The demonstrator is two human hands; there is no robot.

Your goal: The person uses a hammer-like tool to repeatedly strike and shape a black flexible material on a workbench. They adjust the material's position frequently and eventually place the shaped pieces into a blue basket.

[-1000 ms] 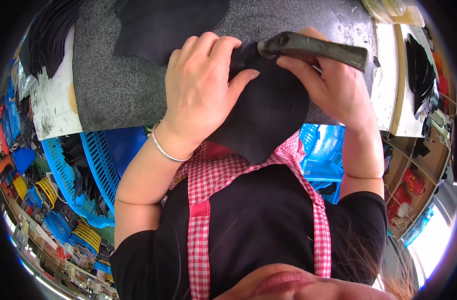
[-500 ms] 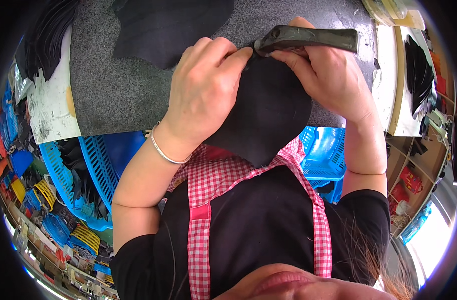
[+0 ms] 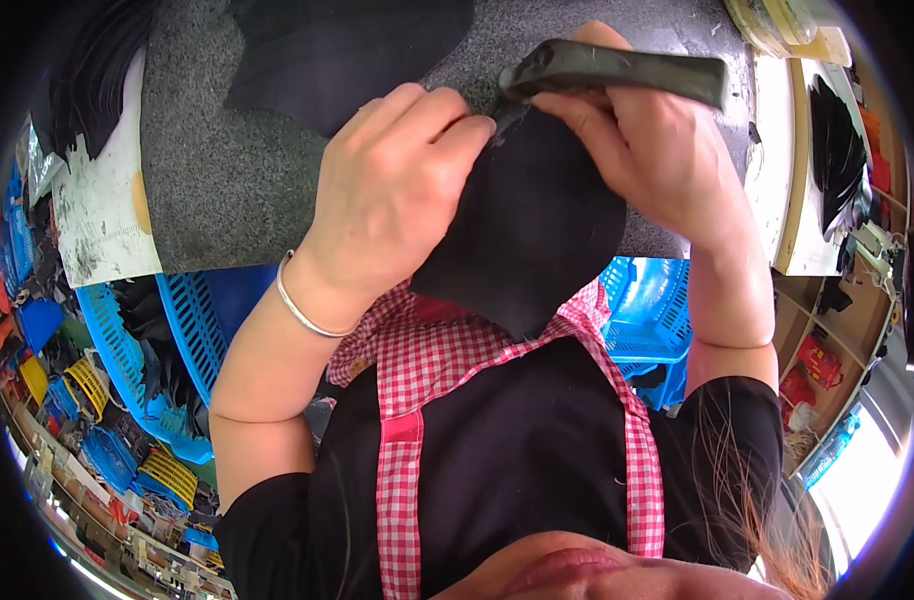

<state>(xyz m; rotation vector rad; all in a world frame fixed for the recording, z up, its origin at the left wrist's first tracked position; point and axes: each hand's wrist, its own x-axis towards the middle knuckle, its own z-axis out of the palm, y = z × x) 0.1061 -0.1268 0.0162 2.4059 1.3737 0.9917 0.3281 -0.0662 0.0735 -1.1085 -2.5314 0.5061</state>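
Trimming a black fabric piece (image 3: 527,220) at frame centre, held above the grey felt worktop (image 3: 227,200).

Left hand (image 3: 387,200) is pinching the piece's upper edge, fingers curled shut on it. Right hand (image 3: 647,150) is gripping a dark flat-handled tool (image 3: 617,75), blade end meeting that edge. Next move probably calls for steady tension along the edge.

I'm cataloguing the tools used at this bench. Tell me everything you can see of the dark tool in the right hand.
The dark tool is a long, flattish bar, dull grey-green, lying roughly level above the grey bench. The right hand grips its middle; its left tip meets the top edge of the black piece, near the left hand's fingertips. Its material is unclear.
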